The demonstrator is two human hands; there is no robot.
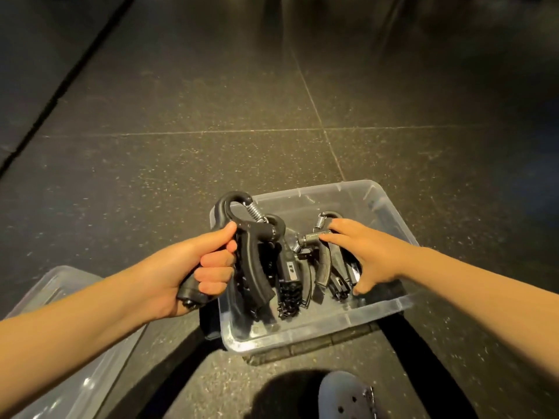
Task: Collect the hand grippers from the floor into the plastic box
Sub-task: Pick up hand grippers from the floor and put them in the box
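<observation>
A clear plastic box (390,201) stands on the dark floor right in front of me. Several black hand grippers with steel springs lie inside it (290,276). My left hand (193,270) is closed around one handle of a black hand gripper (251,237), held over the box's left rim with its spring end pointing away from me. My right hand (363,255) reaches into the box, fingers wrapped on another black hand gripper (326,261) that rests among the others.
A clear plastic lid (72,343) lies on the floor at the lower left, partly under my left forearm. A grey perforated shoe (344,397) shows at the bottom edge. Dark speckled floor tiles stretch ahead, with a dark strip along the far left.
</observation>
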